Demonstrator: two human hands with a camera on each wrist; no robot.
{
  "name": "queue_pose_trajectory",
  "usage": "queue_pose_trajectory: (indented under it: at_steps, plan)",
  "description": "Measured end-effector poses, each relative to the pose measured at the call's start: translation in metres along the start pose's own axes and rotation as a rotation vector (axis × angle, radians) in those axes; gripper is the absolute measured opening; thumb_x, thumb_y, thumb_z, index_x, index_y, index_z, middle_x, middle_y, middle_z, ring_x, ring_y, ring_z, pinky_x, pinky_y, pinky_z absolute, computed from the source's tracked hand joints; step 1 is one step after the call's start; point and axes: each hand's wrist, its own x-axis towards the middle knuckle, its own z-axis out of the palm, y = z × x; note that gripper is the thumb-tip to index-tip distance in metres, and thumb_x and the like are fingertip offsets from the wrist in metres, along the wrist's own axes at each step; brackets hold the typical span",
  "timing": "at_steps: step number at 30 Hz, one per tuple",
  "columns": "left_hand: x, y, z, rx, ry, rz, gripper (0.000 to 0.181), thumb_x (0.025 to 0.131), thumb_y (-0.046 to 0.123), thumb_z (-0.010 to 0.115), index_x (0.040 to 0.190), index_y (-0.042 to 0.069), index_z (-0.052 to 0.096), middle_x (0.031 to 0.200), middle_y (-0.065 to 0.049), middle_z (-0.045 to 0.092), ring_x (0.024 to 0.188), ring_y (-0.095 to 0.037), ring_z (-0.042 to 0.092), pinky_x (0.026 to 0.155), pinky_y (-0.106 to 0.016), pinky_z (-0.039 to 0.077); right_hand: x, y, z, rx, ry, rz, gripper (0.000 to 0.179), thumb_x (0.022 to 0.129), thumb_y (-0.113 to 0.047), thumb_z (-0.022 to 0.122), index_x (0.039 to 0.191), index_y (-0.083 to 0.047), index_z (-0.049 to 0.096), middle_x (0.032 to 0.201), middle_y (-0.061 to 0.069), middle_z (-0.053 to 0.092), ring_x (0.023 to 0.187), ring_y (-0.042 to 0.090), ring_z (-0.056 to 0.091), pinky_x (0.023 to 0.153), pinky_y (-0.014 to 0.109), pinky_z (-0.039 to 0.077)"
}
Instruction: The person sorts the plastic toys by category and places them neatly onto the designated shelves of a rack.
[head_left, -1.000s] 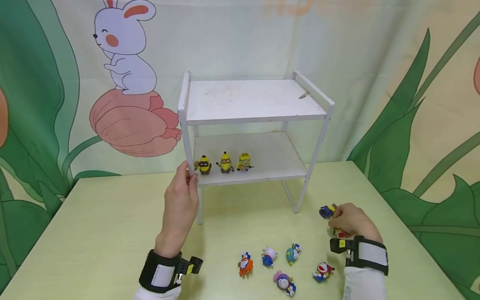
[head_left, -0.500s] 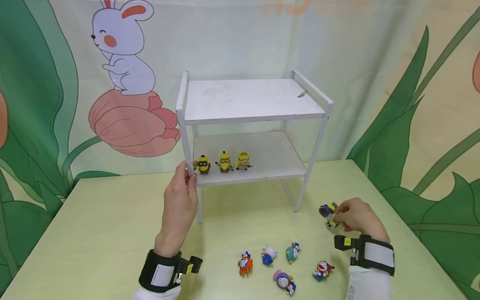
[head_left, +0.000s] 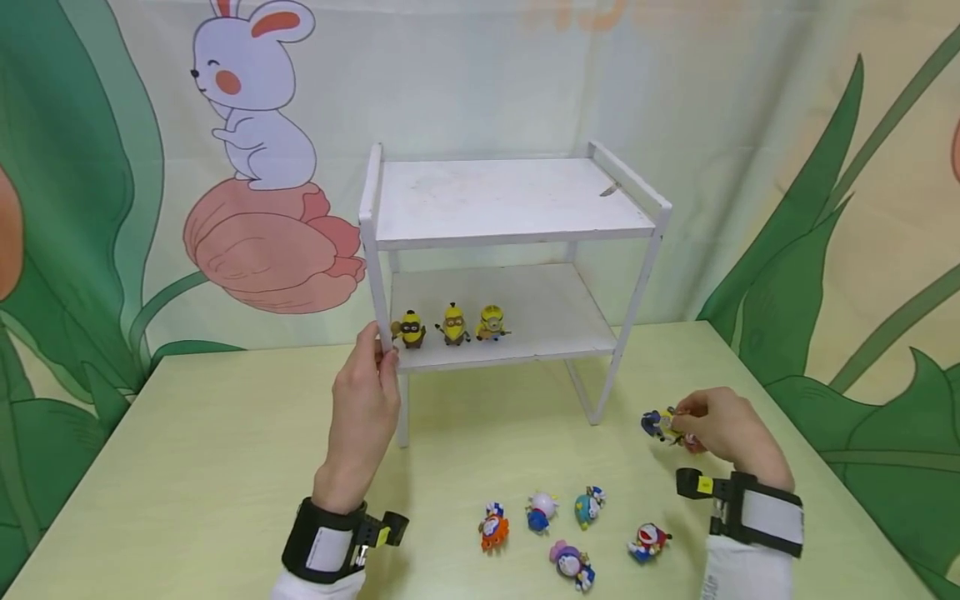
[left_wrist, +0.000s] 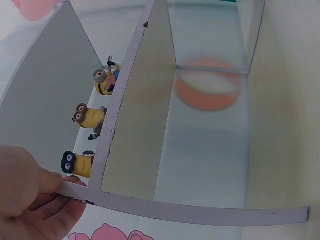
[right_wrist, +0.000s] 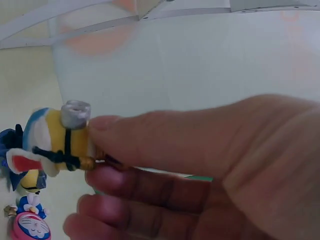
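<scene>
My left hand grips the left front post of a white two-tier shelf rack; the left wrist view shows the thumb and fingers around the post. Between thumb and forefinger, my right hand pinches a yellow minion figurine with a grey goggle and a white-and-blue cap. Right beside the held figurine, a dark-blue and yellow figurine lies on the table. A pink figurine is below it, partly hidden by the hand in the head view. Three minion figurines stand in a row on the lower shelf.
Several small figurines lie on the pale yellow table: an orange one, a white-and-blue one, a teal one, a purple one and a red-and-blue one. A printed curtain hangs behind.
My right hand has shifted slightly right and away from me, and the pinched minion figurine has come into view at its fingertips. My left hand has stayed on the post.
</scene>
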Motion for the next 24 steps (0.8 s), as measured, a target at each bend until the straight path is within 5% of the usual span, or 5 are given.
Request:
queue_pose_trajectory:
  at_steps: [15,24]
  plan:
    - [0.000,0.000,0.000,-0.010,-0.011,-0.011,0.032,0.097,-0.004,0.055,0.128,-0.006,0.046,0.103,-0.022,0.062,0.082,-0.028,0.062,0.069,-0.037,0.058,-0.016,-0.020,-0.014,-0.123,0.133,-0.238,0.022,0.095,-0.017,0.064,0.109,0.000,0.068,0.094,0.007,0.069,0.076,0.016,0.061,0.066,0.034,0.049]
    - [-0.001,0.000,0.000,-0.008,-0.010,-0.022,0.032,0.097,-0.003,0.054,0.129,-0.006,0.046,0.104,-0.022,0.062,0.082,-0.028,0.062,0.068,-0.037,0.058,-0.022,-0.044,-0.018,-0.138,0.185,-0.297,0.023,0.095,-0.017,0.065,0.110,0.000,0.068,0.098,0.010,0.069,0.080,0.018,0.061,0.066,0.034,0.049]
